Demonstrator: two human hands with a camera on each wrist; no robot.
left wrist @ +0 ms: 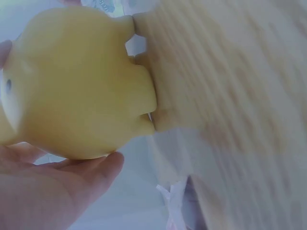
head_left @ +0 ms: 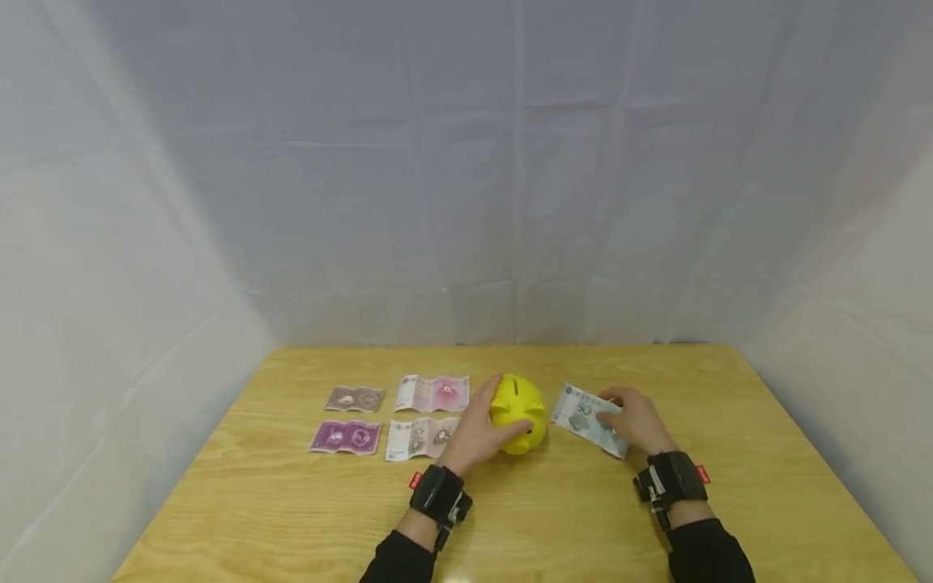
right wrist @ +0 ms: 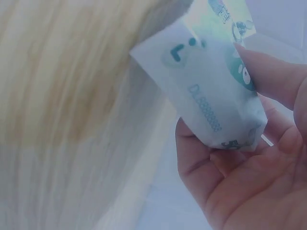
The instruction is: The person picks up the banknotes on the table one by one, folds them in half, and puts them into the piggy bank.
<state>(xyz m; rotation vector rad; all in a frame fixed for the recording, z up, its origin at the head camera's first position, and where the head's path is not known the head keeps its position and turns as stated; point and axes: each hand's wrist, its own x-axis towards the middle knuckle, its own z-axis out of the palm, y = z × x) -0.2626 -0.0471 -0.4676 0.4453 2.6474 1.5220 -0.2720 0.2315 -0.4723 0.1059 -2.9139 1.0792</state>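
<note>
Right hand point(head_left: 637, 421) pinches banknote point(head_left: 581, 414) (edge apart from piggy bank point(head_left: 523, 406)).

Four banknotes point(head_left: 344, 437) lie in two rows on the wooden table point(head_left: 255, 502); creased pale sheets point(head_left: 466, 178) hang behind and beside it.

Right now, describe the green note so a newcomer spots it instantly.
On the wooden table, find the yellow piggy bank. Right of it, the right hand pinches the green note; the four other notes, left of the bank, aren't green.
</note>
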